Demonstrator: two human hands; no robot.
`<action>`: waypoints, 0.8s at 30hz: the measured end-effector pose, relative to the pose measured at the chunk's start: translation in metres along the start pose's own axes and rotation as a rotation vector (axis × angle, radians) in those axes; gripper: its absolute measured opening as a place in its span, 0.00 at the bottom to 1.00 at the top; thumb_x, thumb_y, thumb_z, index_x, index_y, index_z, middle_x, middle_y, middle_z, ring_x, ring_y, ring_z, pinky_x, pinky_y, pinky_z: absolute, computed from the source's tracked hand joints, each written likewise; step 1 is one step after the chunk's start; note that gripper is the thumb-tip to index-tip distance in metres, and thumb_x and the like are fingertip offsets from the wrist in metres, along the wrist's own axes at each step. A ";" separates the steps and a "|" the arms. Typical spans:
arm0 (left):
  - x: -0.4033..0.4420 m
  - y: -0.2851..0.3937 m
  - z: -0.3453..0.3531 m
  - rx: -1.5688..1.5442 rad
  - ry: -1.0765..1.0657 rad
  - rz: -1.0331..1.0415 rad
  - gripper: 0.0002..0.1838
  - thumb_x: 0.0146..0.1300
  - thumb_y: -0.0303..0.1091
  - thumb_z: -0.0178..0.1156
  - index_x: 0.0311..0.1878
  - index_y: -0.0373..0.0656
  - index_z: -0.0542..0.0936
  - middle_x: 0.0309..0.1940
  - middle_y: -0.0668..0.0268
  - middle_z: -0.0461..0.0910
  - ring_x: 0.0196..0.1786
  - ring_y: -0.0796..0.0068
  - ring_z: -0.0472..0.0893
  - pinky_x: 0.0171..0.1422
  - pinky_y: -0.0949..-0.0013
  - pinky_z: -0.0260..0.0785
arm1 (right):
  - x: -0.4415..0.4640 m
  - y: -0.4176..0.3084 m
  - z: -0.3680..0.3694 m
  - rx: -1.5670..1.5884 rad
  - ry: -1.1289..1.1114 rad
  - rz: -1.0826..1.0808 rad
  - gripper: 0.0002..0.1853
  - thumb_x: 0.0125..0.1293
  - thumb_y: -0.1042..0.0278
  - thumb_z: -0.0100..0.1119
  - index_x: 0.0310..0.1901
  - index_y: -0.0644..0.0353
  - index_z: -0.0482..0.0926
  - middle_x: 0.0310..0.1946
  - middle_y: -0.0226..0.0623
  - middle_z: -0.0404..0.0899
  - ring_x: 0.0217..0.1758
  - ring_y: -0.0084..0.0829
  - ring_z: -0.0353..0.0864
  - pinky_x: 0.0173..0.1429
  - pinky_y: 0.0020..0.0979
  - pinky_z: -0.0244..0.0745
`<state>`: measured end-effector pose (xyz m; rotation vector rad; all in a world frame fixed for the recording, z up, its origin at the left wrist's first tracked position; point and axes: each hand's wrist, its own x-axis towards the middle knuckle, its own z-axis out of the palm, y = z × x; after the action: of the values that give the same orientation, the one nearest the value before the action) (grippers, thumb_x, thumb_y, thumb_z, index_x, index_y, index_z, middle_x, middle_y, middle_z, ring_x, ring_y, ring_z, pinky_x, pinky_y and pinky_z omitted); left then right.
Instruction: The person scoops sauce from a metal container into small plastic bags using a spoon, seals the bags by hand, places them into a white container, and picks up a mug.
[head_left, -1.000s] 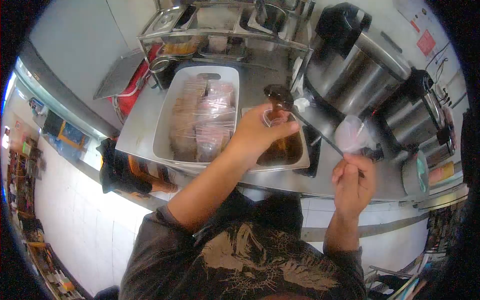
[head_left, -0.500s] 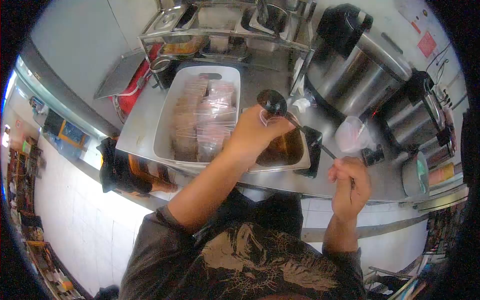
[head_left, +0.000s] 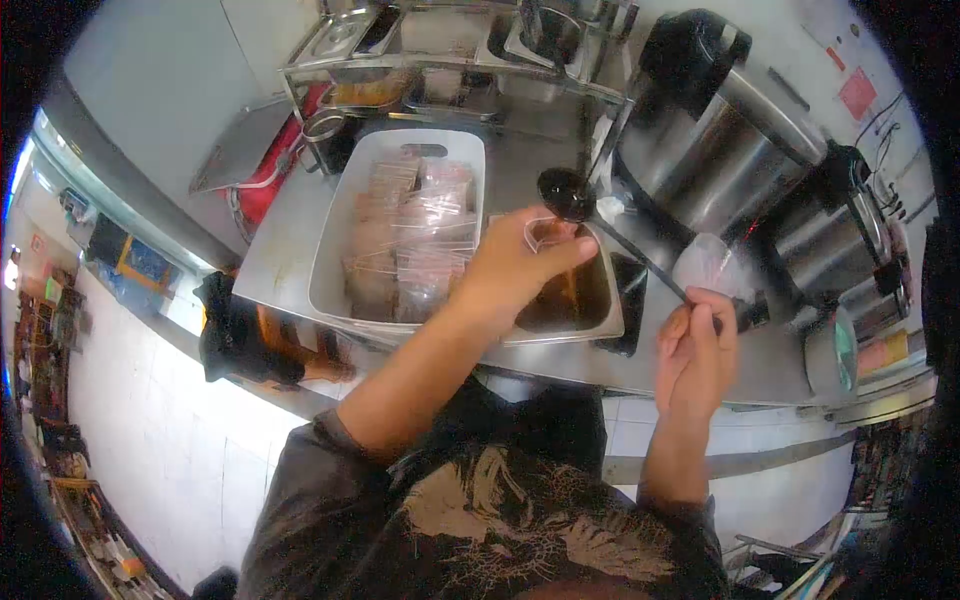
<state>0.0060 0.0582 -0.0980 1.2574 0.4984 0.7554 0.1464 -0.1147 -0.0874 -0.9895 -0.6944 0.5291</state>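
Note:
My right hand (head_left: 700,345) is closed around the handle end of a black ladle (head_left: 567,193). The ladle's bowl hangs just beyond my left hand (head_left: 515,262), whose fingers and thumb hold the rim of a small clear plastic bag (head_left: 548,232). Most of the bag is hidden by the hand. Under both is a rectangular metal pan (head_left: 612,322) with brown liquid (head_left: 565,300) in it. To the left stands a white tub (head_left: 325,255), filled with rows of small clear packets (head_left: 430,220).
Large steel urns (head_left: 710,150) line the right side of the steel counter (head_left: 270,260). A bunch of clear plastic (head_left: 708,262) lies near my right hand. At the back, a metal rack (head_left: 450,66) carries several pans. A metal cup (head_left: 328,140) stands behind the tub.
The ladle's bowl has moved right and slightly up, away from over the bag's mouth. My right hand has risen a little with the handle. My left hand has stayed nearly in place.

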 end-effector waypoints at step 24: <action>-0.071 -0.011 0.007 0.199 -0.606 0.404 0.39 0.68 0.48 0.54 0.71 0.33 0.51 0.50 0.56 0.65 0.55 0.62 0.68 0.62 0.59 0.63 | -0.026 0.004 0.013 -0.883 -0.401 -0.389 0.22 0.69 0.60 0.60 0.59 0.65 0.75 0.58 0.44 0.72 0.63 0.38 0.69 0.69 0.43 0.62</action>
<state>-0.0334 -0.0002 -0.1118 1.7153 -0.1874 0.6195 0.1189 -0.1231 -0.0937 -1.5273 -1.5156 0.0442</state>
